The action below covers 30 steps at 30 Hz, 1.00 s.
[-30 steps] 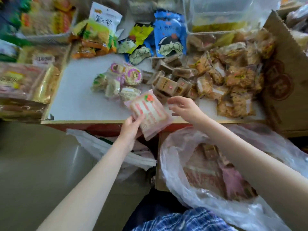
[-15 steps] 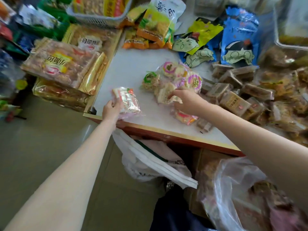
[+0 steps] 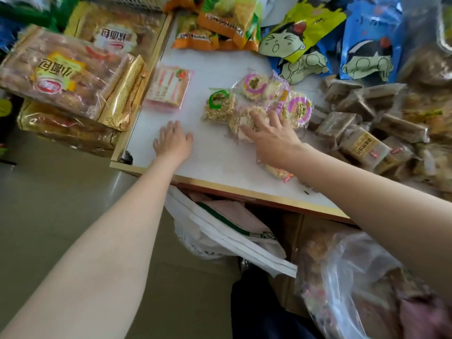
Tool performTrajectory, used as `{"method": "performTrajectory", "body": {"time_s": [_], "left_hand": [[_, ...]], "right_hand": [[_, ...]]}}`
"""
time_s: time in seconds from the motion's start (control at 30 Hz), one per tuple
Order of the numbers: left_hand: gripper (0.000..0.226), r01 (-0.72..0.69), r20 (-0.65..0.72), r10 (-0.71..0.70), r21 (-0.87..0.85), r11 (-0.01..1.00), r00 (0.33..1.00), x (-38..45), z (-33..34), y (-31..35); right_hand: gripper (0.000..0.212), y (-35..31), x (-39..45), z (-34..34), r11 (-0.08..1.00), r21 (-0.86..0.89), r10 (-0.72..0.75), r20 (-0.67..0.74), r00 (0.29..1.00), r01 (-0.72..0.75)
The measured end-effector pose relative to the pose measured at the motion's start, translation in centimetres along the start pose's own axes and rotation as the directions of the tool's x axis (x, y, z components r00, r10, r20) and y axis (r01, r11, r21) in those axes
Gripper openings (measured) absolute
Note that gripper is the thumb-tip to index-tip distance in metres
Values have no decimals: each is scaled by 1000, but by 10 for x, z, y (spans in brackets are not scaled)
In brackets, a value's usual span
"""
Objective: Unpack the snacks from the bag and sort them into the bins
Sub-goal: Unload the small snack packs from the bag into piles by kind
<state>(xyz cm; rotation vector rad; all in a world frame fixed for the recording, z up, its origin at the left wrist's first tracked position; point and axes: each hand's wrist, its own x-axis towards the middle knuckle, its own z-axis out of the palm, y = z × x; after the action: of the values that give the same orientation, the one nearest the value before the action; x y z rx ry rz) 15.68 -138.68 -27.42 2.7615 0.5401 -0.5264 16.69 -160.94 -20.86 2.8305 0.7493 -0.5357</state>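
A pink-and-white snack packet [image 3: 168, 88] lies flat on the white table [image 3: 215, 152], near its left edge. My left hand [image 3: 172, 140] hovers just in front of it with relaxed fingers and holds nothing. My right hand [image 3: 269, 135] rests with spread fingers on a cluster of round rice-cake packets [image 3: 256, 99] with green and purple labels. Another small packet [image 3: 276, 171] peeks out from under my right wrist. The clear plastic bag [image 3: 362, 289] with more snacks stands at the lower right, below the table.
Brown wrapped cakes [image 3: 362, 123] are piled on the right. Blue and yellow cartoon bags [image 3: 318, 37] and orange bags [image 3: 215, 28] line the back. Big bread packs [image 3: 66, 67] lie on the left shelf. A white bag [image 3: 227, 238] hangs under the table's front edge.
My left hand set the pink packet down by the table's left edge and drew back empty. My right hand moved from the table's front onto the rice-cake cluster.
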Motion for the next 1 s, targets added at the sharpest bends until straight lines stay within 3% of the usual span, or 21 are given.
{"method": "performTrajectory", "body": {"time_s": [0.17, 0.27, 0.33, 0.43, 0.53, 0.6, 0.7, 0.77, 0.83, 0.9, 1.0], "left_hand": [[58, -61, 82, 65, -48, 997, 994, -21, -21, 12], [57, -72, 87, 87, -163, 984, 992, -60, -11, 32], [53, -203, 37, 212, -176, 963, 977, -94, 2, 53], [49, -471, -31, 474, -187, 862, 880, -141, 26, 96], [44, -650, -74, 648, -166, 741, 758, -175, 44, 141], [43, -714, -169, 696, -80, 696, 697, -192, 52, 166], [39, -726, -277, 686, -67, 685, 673, -221, 58, 197], [39, -802, -207, 781, -31, 596, 589, -243, 70, 212], [42, -850, -29, 850, -2, 526, 526, -264, 88, 223], [47, -852, 145, 841, 24, 524, 521, -282, 107, 234], [51, -816, 311, 761, 103, 568, 569, -298, 132, 246]], "right_hand": [[70, -1, -5, -7, 989, 149, -3, 30, 1000, -2], [61, 13, -38, -12, 969, 247, -3, -80, 997, 23], [55, 35, -74, -3, 955, 296, 40, -124, 991, -2], [49, 87, -147, 25, 932, 351, 159, -165, 973, -92], [40, 135, -232, 55, 840, 487, 349, -148, 925, -239], [37, 155, -286, 72, 770, 543, 458, -104, 883, -335], [31, 166, -348, 107, 702, 616, 513, -89, 854, -358], [28, 169, -373, 139, 684, 630, 490, -22, 872, -368], [31, 169, -390, 174, 670, 616, 447, 111, 888, -415], [41, 169, -401, 211, 683, 555, 380, 286, 880, -475], [59, 175, -404, 253, 796, 411, 235, 467, 852, -444]]}}
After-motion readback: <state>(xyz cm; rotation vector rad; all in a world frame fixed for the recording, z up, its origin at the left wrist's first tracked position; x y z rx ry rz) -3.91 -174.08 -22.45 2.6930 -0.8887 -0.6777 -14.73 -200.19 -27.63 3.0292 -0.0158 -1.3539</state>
